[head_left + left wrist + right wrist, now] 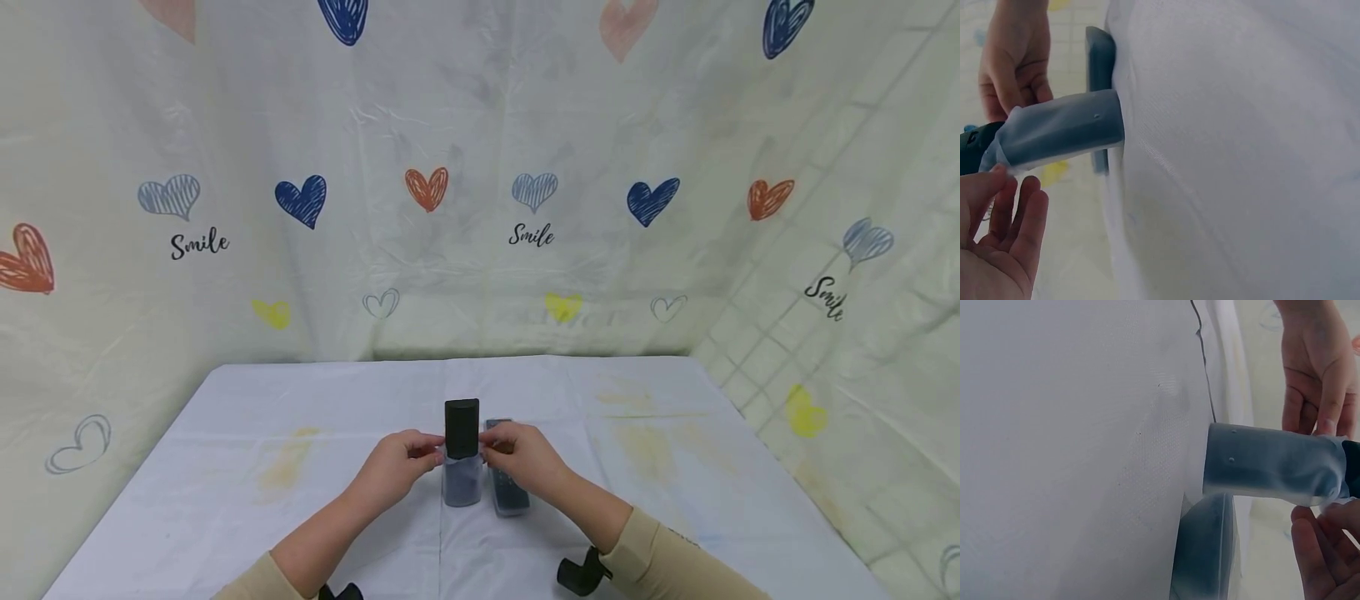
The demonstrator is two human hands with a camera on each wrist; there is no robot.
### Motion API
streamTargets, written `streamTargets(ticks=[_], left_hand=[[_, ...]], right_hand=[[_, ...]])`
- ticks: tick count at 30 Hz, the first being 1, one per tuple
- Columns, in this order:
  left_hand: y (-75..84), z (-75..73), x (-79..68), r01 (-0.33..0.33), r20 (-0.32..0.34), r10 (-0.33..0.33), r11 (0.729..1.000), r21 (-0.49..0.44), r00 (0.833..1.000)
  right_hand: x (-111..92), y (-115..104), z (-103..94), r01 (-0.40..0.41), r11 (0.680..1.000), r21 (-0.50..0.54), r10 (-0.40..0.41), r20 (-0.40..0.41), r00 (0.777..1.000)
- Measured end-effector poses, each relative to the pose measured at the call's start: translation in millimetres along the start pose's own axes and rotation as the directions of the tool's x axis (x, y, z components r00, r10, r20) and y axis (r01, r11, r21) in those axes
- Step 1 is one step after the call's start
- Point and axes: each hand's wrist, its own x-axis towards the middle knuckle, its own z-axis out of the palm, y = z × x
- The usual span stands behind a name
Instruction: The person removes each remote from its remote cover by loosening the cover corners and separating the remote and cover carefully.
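The white-clothed surface (pixel 225 450) is the best helper here: the upright dark block (pixel 461 427) stands on end upon it, and leaving that base squarely planted would guard against tipping. The left hand (pixel 401 462) has thumb and fingertip closed on one edge of the translucent cover (pixel 462 479), its other fingers loosely bent; the right hand (pixel 528 458) pinches the opposite edge, its grip partly hidden. Whichever way the cover is to go, working both sides evenly — a little on one, a little on the other — should suit so close a fit. The cover sits over the lower part, with the black top sticking out above. Its rim looks rumpled, so I'd smooth that before any hard tug, and use finger pads rather than nails in case it tears.

Counting down by size: one surface; two hands, both at the rim; two dark blocks — the upright one between the hands and a lying block (pixel 513 493) just beside it to the right; one translucent cover for certain. Whether the lying block wears its own, I can't tell.
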Motion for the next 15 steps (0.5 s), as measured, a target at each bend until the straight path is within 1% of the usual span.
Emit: streamTargets(ticks=[5,8,12,15], left_hand=[[1.0,0.1,-0.1,0.002,0.013,-0.001,0.999,-0.032,1.0],[4.7,2.1,0.4,-0.013,-0.003,0.013,0.997,-0.071,1.0],[10.9,5.8,2.9,-0.034,-0.08,0.026,0.994,-0.103,0.996],[15.1,7.8,4.7,-0.056,-0.146,0.038,0.991,-0.121,0.988]], right_hand=[[-1,1,0.1,-0.026,0.998,0.055,0.027,-0.012,1.0],[0,2,-0.5,-0.034,0.997,0.074,0.036,-0.027,0.999],[2,3,-1.2,-0.03,0.995,0.095,0.033,-0.038,0.999],[2,3,-1.5,-0.027,0.993,0.116,0.032,-0.036,0.999]])
